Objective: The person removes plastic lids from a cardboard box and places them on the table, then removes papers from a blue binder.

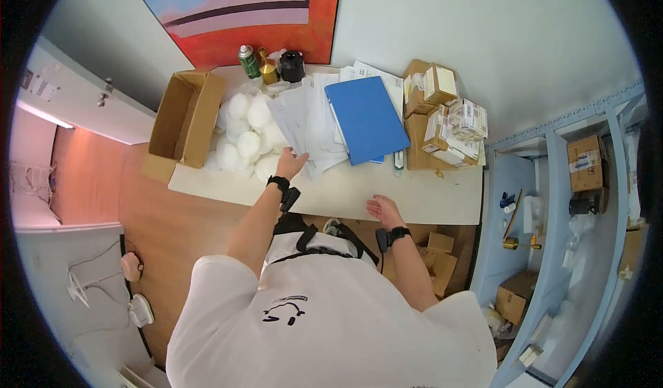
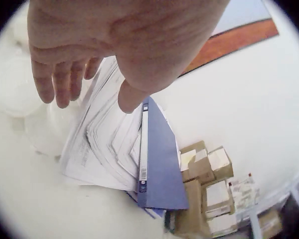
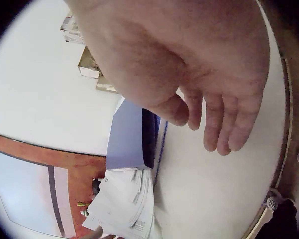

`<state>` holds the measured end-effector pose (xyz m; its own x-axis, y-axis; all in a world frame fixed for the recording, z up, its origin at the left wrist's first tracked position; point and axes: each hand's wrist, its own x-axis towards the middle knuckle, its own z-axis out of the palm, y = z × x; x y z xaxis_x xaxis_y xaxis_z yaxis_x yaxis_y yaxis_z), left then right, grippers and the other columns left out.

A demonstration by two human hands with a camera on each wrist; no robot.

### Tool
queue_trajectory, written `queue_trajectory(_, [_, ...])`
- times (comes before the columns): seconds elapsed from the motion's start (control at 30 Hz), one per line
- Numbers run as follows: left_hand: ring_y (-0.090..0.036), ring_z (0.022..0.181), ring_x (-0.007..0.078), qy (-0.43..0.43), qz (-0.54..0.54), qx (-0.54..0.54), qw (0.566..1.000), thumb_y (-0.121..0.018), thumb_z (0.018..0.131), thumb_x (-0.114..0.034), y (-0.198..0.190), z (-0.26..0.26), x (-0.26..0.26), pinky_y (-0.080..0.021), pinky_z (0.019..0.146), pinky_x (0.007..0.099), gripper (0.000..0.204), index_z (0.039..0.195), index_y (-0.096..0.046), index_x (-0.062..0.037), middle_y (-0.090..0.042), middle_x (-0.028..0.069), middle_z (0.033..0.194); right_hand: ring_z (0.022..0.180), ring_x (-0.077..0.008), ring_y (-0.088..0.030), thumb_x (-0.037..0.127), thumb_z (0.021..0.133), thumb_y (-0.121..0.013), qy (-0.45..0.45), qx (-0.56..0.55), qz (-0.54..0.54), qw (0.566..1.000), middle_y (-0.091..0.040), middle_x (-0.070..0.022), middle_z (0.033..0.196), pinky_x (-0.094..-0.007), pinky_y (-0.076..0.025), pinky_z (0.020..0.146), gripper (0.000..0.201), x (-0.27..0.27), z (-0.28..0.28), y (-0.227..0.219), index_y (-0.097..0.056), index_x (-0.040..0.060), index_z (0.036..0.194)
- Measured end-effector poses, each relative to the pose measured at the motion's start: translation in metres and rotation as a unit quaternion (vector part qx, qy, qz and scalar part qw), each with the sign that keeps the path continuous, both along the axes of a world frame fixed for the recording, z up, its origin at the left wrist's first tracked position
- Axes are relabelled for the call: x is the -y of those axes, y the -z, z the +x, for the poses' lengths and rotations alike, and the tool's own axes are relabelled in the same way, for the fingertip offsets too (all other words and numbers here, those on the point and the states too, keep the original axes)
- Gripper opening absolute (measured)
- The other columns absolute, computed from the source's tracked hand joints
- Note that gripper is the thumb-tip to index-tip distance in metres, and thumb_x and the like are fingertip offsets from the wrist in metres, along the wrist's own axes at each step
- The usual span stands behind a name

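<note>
My left hand (image 1: 290, 163) hovers at the left edge of a fanned stack of papers (image 1: 307, 122), with its fingers loosely extended and nothing held. White rounded pieces (image 1: 248, 143) lie in a pile beside it. In the left wrist view, the thumb overlaps the papers (image 2: 102, 144) close to a blue binder (image 2: 162, 154). Over the table's front edge, my right hand (image 1: 387, 212) is empty, its fingers relaxed and nearly straight. The blue binder (image 1: 366, 118) lies on the papers, beyond the right hand.
An open cardboard box (image 1: 183, 122) stands at the table's left end. Behind the pile are a green spray can (image 1: 248, 62), a gold bottle (image 1: 268, 70) and a black object (image 1: 292, 65). Small boxes (image 1: 442, 122) are stacked at the right. Blue shelving (image 1: 552, 201) stands further right.
</note>
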<state>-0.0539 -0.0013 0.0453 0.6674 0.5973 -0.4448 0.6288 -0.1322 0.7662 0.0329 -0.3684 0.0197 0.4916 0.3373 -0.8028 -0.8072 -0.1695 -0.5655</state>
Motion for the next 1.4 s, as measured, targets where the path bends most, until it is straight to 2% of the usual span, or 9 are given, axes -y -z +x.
queue_trajectory(0.17, [-0.063, 0.111, 0.0306, -0.018, -0.153, 0.122, 0.980, -0.077, 0.080, -0.029, 0.026, 0.035, -0.003, -0.049, 0.096, 0.0382, 0.063, 0.126, -0.054, 0.0075, -0.065, 0.0223, 0.120, 0.103, -0.0255, -0.064, 0.023, 0.100, -0.054, -0.012, 0.005, -0.030, 0.999, -0.063, -0.0163, 0.119, -0.0359, -0.054, 0.089, 0.037, -0.032, -0.030, -0.026, -0.050, 0.0018, 0.129])
queue_trajectory(0.4, [-0.063, 0.111, 0.0323, -0.062, -0.131, 0.107, 0.984, -0.063, 0.085, -0.010, 0.060, 0.080, 0.009, -0.048, 0.096, 0.0404, 0.050, 0.131, -0.051, 0.0056, -0.065, 0.0207, 0.119, 0.104, -0.0248, -0.065, 0.025, 0.100, -0.057, 0.030, 0.028, -0.011, 0.999, -0.064, -0.0154, 0.119, -0.0347, -0.053, 0.090, 0.040, -0.112, -0.034, -0.052, -0.050, 0.0023, 0.132])
queue_trajectory(0.6, [-0.064, 0.107, 0.0330, -0.047, -0.197, 0.171, 0.964, -0.055, 0.086, -0.002, 0.014, 0.076, 0.006, -0.049, 0.092, 0.0388, 0.046, 0.131, -0.049, 0.0067, -0.065, 0.0225, 0.116, 0.108, -0.0263, -0.062, 0.024, 0.095, -0.065, 0.011, 0.127, -0.084, 0.988, -0.059, -0.0200, 0.126, -0.0357, -0.051, 0.091, 0.050, -0.147, -0.024, -0.037, -0.047, 0.0010, 0.135])
queue_trajectory(0.67, [-0.065, 0.104, 0.0332, -0.005, -0.199, 0.128, 0.972, -0.056, 0.087, -0.004, -0.004, 0.078, 0.004, -0.049, 0.089, 0.0387, 0.045, 0.131, -0.050, 0.0063, -0.065, 0.0234, 0.113, 0.123, -0.0341, -0.051, 0.019, 0.087, -0.069, -0.091, 0.435, -0.292, 0.847, -0.052, -0.0248, 0.131, -0.0418, -0.043, 0.101, 0.056, -0.159, -0.007, -0.020, -0.046, 0.0013, 0.136])
queue_trajectory(0.7, [-0.065, 0.104, 0.0332, -0.006, -0.203, 0.127, 0.971, -0.056, 0.087, -0.004, -0.010, 0.079, 0.004, -0.049, 0.089, 0.0387, 0.045, 0.131, -0.050, 0.0063, -0.065, 0.0234, 0.113, 0.123, -0.0341, -0.051, 0.019, 0.087, -0.069, -0.093, 0.434, -0.295, 0.846, -0.052, -0.0248, 0.131, -0.0418, -0.043, 0.101, 0.056, -0.165, 0.007, -0.017, -0.046, 0.0013, 0.136])
queue_trajectory(0.77, [-0.066, 0.100, 0.0332, 0.019, -0.153, 0.103, 0.983, -0.056, 0.087, -0.006, -0.017, 0.079, 0.004, -0.050, 0.087, 0.0392, 0.044, 0.129, -0.051, 0.0060, -0.066, 0.0249, 0.107, 0.131, -0.0433, -0.039, 0.017, 0.078, -0.076, -0.165, 0.533, -0.443, 0.701, -0.041, -0.0295, 0.138, -0.0470, -0.036, 0.108, 0.073, -0.181, 0.037, -0.029, -0.041, 0.0013, 0.140])
queue_trajectory(0.87, [-0.067, 0.091, 0.0324, 0.027, -0.122, 0.141, 0.982, -0.056, 0.087, -0.007, -0.027, 0.077, 0.004, -0.051, 0.082, 0.0396, 0.040, 0.124, -0.054, 0.0061, -0.066, 0.0244, 0.099, 0.127, -0.0476, -0.042, 0.018, 0.075, -0.079, -0.311, 0.508, -0.474, 0.648, -0.039, -0.0305, 0.139, -0.0502, -0.041, 0.104, 0.083, -0.191, 0.065, -0.043, -0.036, 0.0011, 0.144])
queue_trajectory(1.1, [-0.059, 0.075, 0.0170, 0.041, -0.165, 0.122, 0.978, -0.062, 0.086, -0.009, -0.066, 0.092, -0.015, -0.049, 0.070, 0.0330, 0.035, 0.116, -0.055, 0.0089, -0.063, 0.0098, 0.087, 0.120, -0.0441, -0.051, 0.018, 0.078, -0.073, -0.291, 0.492, -0.422, 0.704, -0.042, -0.0285, 0.138, -0.0462, -0.051, 0.094, 0.078, -0.192, 0.081, -0.031, -0.036, 0.0013, 0.144])
queue_trajectory(1.4, [-0.061, 0.093, 0.0215, 0.057, -0.216, 0.097, 0.970, -0.060, 0.079, 0.000, -0.049, 0.112, -0.012, -0.050, 0.082, 0.0356, 0.051, 0.129, -0.049, 0.0069, -0.062, 0.0110, 0.105, 0.102, -0.0357, -0.056, 0.006, 0.084, -0.064, -0.173, 0.636, -0.414, 0.627, -0.057, -0.0171, 0.114, -0.0449, -0.051, 0.086, 0.048, -0.178, 0.115, -0.086, -0.051, 0.0007, 0.131])
